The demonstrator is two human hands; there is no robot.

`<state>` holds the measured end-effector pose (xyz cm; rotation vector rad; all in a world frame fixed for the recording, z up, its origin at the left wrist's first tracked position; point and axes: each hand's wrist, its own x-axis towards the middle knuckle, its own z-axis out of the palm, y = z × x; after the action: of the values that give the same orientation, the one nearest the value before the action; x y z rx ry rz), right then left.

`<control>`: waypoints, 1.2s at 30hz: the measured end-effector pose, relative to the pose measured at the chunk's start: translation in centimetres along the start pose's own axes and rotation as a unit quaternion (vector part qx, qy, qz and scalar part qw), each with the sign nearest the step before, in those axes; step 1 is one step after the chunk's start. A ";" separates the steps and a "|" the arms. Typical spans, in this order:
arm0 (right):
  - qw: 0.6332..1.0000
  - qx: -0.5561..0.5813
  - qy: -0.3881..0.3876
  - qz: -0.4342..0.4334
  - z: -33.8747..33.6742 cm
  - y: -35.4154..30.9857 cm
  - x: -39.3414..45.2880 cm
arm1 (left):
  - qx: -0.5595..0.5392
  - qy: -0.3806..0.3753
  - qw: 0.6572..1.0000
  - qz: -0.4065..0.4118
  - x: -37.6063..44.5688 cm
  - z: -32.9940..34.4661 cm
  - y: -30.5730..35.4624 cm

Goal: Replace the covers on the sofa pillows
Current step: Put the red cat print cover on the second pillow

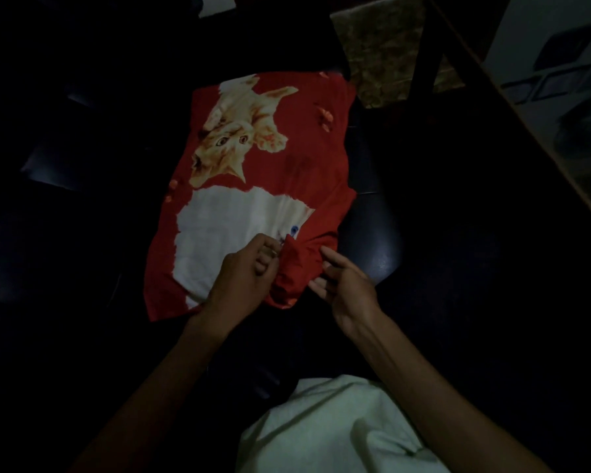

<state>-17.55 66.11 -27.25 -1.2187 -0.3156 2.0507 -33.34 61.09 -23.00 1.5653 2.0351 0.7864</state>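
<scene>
A red pillow cover (307,172) printed with an orange kitten and a white cat lies on the dark sofa seat (372,247), over a pillow as far as I can tell. My left hand (246,278) has its fingers curled and pinches the cover's bunched near edge. My right hand (342,285) hovers just right of that bunched fold with fingers loosely spread, its fingertips at the red cloth. A pale white cloth (331,428) lies on my lap at the bottom.
A dark wooden table or frame edge (512,107) runs diagonally at the right. A beige patterned fabric (382,52) sits behind the pillow at the top. The room is dim and the sofa surface is nearly black.
</scene>
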 end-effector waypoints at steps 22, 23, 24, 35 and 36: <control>0.994 0.091 -0.018 0.059 -0.4 2.1 0.2 | 0.096 0.083 0.967 0.221 -5.2 1.4 -3.8; 0.993 0.091 -0.016 0.067 -0.3 2.4 0.3 | 0.107 0.084 0.965 0.226 -5.3 1.4 -4.1; 0.993 0.089 -0.015 0.073 -0.2 2.6 0.5 | 0.109 0.087 0.964 0.224 -5.3 1.3 -4.2; 0.997 0.027 0.020 0.076 -0.5 4.0 2.1 | 0.071 0.104 0.971 0.203 -4.7 2.2 -3.0; 0.997 0.027 0.020 0.070 -0.5 4.0 2.1 | 0.074 0.108 0.969 0.208 -4.8 2.2 -3.2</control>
<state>-19.55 64.64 -31.01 -1.2784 -0.1597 2.1359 -32.96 56.24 -26.69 2.1174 1.9728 1.0129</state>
